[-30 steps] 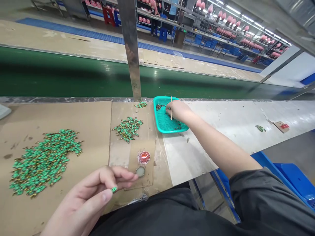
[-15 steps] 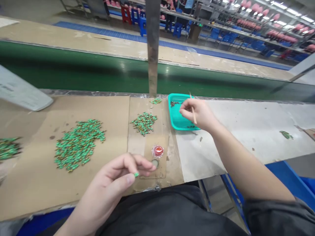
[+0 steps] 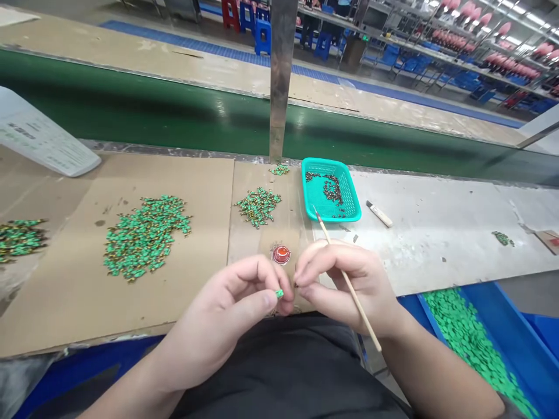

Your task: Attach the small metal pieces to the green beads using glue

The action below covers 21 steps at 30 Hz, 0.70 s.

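Observation:
My left hand (image 3: 242, 308) pinches a small green piece (image 3: 279, 294) between thumb and fingers. Close beside it, my right hand (image 3: 353, 285) has its fingertips pressed together on a tiny dark piece (image 3: 297, 285), mostly hidden. A thin wooden-handled brush (image 3: 361, 311) lies across that same hand, its tip pointing up and away. Just beyond the hands is a small round pot of glossy red liquid (image 3: 282, 254). Past the right hand stands a turquoise plastic basket (image 3: 312, 201) holding many small dark pieces (image 3: 332, 189).
Piles of green pieces with brownish ends (image 3: 142, 238) and a smaller pile (image 3: 258, 206) lie on cardboard (image 3: 209, 180). A marker-like white stick (image 3: 379, 214) rests right of the basket. A metal post (image 3: 282, 81) rises behind. A blue bin (image 3: 506, 314) of green pieces stands lower right.
My right hand has come from over the basket back toward my left hand, with the brush and a tiny dark piece. The left hand has shifted right, still pinching the green piece.

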Each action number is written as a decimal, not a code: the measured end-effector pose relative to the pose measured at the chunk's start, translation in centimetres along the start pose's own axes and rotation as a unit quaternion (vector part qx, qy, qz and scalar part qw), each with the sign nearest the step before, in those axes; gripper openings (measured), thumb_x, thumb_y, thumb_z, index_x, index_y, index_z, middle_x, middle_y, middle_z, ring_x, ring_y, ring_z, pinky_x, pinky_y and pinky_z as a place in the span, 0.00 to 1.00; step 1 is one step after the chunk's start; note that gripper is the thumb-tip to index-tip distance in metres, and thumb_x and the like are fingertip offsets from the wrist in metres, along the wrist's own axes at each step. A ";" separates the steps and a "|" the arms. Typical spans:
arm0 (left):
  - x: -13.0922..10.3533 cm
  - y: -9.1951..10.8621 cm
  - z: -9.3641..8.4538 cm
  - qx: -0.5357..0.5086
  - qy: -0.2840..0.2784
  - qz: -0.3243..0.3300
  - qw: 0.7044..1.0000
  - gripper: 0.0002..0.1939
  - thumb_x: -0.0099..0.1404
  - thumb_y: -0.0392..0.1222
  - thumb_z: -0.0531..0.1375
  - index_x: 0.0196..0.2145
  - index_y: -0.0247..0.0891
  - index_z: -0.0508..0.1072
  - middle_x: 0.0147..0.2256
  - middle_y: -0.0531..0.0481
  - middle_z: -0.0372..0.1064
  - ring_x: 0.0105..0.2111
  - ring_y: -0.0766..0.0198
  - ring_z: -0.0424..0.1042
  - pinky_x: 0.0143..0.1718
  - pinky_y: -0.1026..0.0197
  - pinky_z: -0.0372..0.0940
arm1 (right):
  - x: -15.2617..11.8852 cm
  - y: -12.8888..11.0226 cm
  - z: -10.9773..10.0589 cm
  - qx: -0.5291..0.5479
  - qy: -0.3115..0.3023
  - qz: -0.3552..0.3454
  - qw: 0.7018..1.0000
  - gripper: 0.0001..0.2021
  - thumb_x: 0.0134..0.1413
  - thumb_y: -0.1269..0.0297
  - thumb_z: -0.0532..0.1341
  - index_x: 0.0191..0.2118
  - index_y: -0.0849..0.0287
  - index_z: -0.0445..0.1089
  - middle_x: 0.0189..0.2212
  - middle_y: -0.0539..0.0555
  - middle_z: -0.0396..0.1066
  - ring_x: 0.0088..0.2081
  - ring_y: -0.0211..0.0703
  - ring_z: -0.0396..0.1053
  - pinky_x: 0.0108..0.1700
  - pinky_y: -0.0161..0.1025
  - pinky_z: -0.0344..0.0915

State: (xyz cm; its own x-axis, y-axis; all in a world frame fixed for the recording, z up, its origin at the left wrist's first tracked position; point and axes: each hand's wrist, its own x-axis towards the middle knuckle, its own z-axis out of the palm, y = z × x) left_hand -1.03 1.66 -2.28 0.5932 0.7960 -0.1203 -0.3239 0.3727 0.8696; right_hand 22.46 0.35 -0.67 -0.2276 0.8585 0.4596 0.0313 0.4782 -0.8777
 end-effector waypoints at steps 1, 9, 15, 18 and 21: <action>0.1 0.0 0.2 0.005 0.003 0.000 1.000 0.16 0.73 0.54 0.79 0.35 0.42 0.85 0.35 0.48 0.82 0.37 0.61 0.80 0.43 0.64 0.78 | 0.0 -0.1 0.0 -0.006 -0.001 -0.001 1.000 0.09 0.66 0.77 0.75 0.41 0.53 0.85 0.37 0.53 0.88 0.40 0.46 0.87 0.46 0.43 0.85; 0.0 0.4 0.5 0.052 0.021 -0.008 0.998 0.18 0.72 0.55 0.79 0.32 0.42 0.83 0.31 0.51 0.78 0.33 0.62 0.74 0.37 0.64 0.72 | 0.4 -1.1 0.1 -0.090 -0.031 -0.057 0.994 0.11 0.68 0.79 0.70 0.44 0.51 0.82 0.35 0.50 0.86 0.36 0.44 0.85 0.46 0.44 0.85; 0.1 0.6 0.5 0.082 0.031 -0.005 0.996 0.16 0.72 0.52 0.77 0.32 0.42 0.82 0.29 0.51 0.76 0.32 0.61 0.72 0.35 0.63 0.70 | 0.5 -1.3 0.2 -0.103 -0.045 -0.078 0.991 0.11 0.70 0.78 0.69 0.44 0.52 0.80 0.36 0.51 0.85 0.36 0.43 0.83 0.38 0.40 0.82; 0.2 0.7 0.7 0.095 0.036 -0.001 0.995 0.14 0.73 0.49 0.76 0.32 0.42 0.82 0.29 0.52 0.75 0.32 0.62 0.72 0.35 0.64 0.70 | 0.2 -1.5 0.0 -0.129 -0.059 -0.084 0.986 0.11 0.71 0.80 0.68 0.46 0.53 0.79 0.37 0.51 0.85 0.37 0.42 0.83 0.40 0.39 0.82; 0.1 0.9 0.9 0.119 0.044 0.005 0.992 0.13 0.75 0.47 0.73 0.32 0.43 0.81 0.29 0.53 0.74 0.31 0.62 0.70 0.34 0.65 0.69 | 0.0 -1.9 -0.4 -0.188 -0.081 -0.098 0.974 0.11 0.74 0.78 0.67 0.48 0.53 0.79 0.41 0.54 0.85 0.41 0.44 0.84 0.43 0.41 0.83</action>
State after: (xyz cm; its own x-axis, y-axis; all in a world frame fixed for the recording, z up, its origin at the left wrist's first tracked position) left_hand -0.59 1.59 -1.08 0.5211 0.8416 -0.1422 -0.1405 0.2489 0.9583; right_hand 22.76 -0.51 1.05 -0.4155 0.7173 0.5593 0.3188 0.6907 -0.6491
